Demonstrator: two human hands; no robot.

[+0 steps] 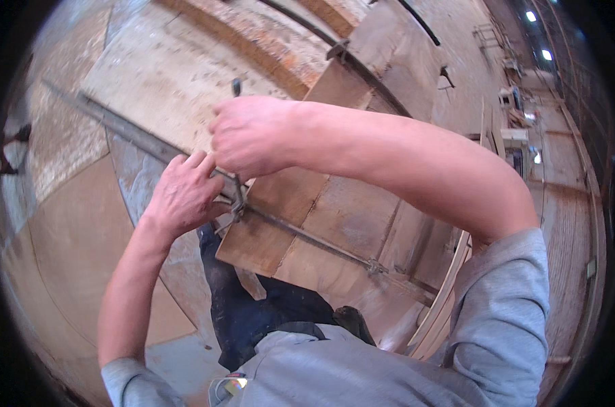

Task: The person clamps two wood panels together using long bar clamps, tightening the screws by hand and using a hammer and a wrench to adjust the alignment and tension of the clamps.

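A long metal bar clamp [307,235] lies slantwise across a wooden panel of joined boards [348,219]. My left hand [185,196] is bent over the clamp's bar at the panel's left edge, its thumb beside the metal clamp jaw [238,201]. Just above it, my right hand [251,135] is closed in a fist around a dark rod. The rod's bluish end [236,86] sticks out beyond the fist. My curled fingers hide the rod's middle, so how it joins the jaw is not visible. A sliding clamp stop [374,265] sits farther along the bar.
A second bar clamp [368,76] crosses the panel's far part. A pale board [149,71] and brown wooden beams [246,46] lie beyond my hands. Brown sheets [93,254] cover the floor at left. Thin wooden strips [439,310] stand close by my right side.
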